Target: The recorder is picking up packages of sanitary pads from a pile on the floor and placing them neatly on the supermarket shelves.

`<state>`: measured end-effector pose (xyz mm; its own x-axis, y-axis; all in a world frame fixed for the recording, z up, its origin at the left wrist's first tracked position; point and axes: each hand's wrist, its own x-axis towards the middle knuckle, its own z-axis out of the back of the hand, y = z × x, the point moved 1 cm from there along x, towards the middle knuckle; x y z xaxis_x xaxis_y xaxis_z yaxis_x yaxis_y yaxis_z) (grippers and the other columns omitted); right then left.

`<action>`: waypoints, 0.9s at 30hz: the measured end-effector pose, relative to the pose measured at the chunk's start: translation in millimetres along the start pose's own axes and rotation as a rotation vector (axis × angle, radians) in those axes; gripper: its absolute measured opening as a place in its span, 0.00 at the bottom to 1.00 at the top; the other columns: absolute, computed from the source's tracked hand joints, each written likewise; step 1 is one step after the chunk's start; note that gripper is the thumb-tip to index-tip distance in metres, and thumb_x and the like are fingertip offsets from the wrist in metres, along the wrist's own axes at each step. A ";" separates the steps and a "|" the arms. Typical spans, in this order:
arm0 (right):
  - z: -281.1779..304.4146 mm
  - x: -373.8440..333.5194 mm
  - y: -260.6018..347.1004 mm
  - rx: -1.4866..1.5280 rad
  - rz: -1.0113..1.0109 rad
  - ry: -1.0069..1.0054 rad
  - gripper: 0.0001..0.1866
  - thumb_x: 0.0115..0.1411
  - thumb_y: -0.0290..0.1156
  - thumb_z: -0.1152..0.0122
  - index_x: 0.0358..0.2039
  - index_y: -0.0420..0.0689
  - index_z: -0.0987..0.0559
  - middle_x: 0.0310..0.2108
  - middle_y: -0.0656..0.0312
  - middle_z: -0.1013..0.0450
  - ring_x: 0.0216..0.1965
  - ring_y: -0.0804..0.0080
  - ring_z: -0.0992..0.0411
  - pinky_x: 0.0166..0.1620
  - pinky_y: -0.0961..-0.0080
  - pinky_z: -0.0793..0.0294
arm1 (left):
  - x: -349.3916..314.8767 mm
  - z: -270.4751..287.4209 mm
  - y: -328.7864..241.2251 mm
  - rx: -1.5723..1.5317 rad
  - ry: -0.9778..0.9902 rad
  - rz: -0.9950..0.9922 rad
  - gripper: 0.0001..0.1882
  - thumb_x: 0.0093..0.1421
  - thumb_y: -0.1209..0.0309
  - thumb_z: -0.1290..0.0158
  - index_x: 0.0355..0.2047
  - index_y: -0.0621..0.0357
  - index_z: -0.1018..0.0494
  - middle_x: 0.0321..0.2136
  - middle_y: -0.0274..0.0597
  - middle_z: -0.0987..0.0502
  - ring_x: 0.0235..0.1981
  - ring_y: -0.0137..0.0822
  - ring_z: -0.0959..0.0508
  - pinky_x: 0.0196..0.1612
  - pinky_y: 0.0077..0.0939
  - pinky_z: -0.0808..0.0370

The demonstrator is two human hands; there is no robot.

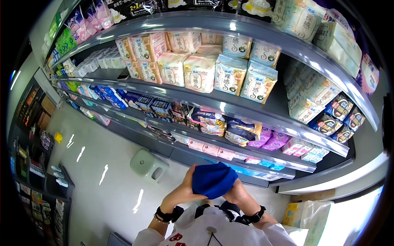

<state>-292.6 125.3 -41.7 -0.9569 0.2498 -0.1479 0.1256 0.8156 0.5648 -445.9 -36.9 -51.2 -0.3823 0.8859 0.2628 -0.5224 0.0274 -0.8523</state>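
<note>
A deep blue cloth (214,179), folded or bunched into a pad, is held up in front of my chest, before the lower shelves. My left hand (186,186) grips its left side, and the fingers partly go behind it. On the lower right edge, my right hand (237,192) is closed on the same cloth, with most fingers hidden by it. Beyond the cloth is a curved grey shelf unit (172,92) filled with soft packs. Pink packs (200,74) and light blue packs (258,82) stand at the front of one shelf. Neither hand touches the shelves.
A pale green stool (143,163) stands on the floor left of my hands. Farther left are a yellow container (58,137) and a dark display rack (61,180). Large wrapped packs (310,217) sit at the lower right. Dark round-marked packs (340,104) stand at the shelf's right end.
</note>
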 end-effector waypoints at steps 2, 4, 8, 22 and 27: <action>-15.0 6.1 -6.7 -0.021 -0.069 -0.031 0.32 0.65 0.49 0.43 0.64 0.45 0.38 0.59 0.59 0.33 0.60 0.63 0.34 0.63 0.61 0.34 | 2.4 -5.6 16.4 -0.042 0.048 0.011 0.43 0.53 0.66 0.34 0.63 0.65 0.45 0.59 0.56 0.34 0.61 0.46 0.32 0.59 0.34 0.32; 8.0 14.6 -9.7 0.043 -0.024 -0.027 0.23 0.69 0.33 0.50 0.63 0.44 0.38 0.58 0.60 0.33 0.59 0.66 0.34 0.62 0.66 0.34 | 0.9 0.4 4.3 -0.163 -0.014 0.174 0.41 0.53 0.71 0.35 0.62 0.63 0.44 0.53 0.50 0.29 0.55 0.42 0.27 0.56 0.32 0.30; 11.0 19.6 -0.4 -0.749 0.199 -0.043 0.27 0.64 0.20 0.51 0.63 0.41 0.41 0.55 0.58 0.33 0.56 0.70 0.33 0.57 0.73 0.33 | -16.3 17.7 20.0 -0.327 -0.201 0.214 0.39 0.53 0.76 0.37 0.63 0.60 0.43 0.50 0.45 0.28 0.52 0.32 0.26 0.52 0.28 0.27; 97.4 -42.1 55.6 -0.477 -0.105 -0.389 0.23 0.67 0.37 0.53 0.60 0.42 0.35 0.51 0.50 0.28 0.49 0.57 0.25 0.54 0.65 0.27 | -20.4 94.4 35.5 -0.756 -1.025 0.217 0.41 0.47 0.77 0.50 0.64 0.57 0.45 0.55 0.48 0.32 0.56 0.42 0.30 0.60 0.36 0.32; 116.3 -28.9 73.6 -0.413 -0.080 -0.419 0.20 0.70 0.43 0.55 0.54 0.43 0.30 0.48 0.53 0.25 0.44 0.62 0.24 0.49 0.69 0.27 | -6.3 187.1 9.4 -0.608 -1.121 -0.036 0.42 0.47 0.73 0.52 0.66 0.52 0.49 0.58 0.46 0.35 0.59 0.45 0.33 0.63 0.41 0.37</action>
<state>-225.3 238.8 -90.2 -0.7637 0.4493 -0.4635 -0.1352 0.5907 0.7955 -591.1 -128.9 23.7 -0.9620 0.0142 0.2727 -0.2271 0.5131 -0.8277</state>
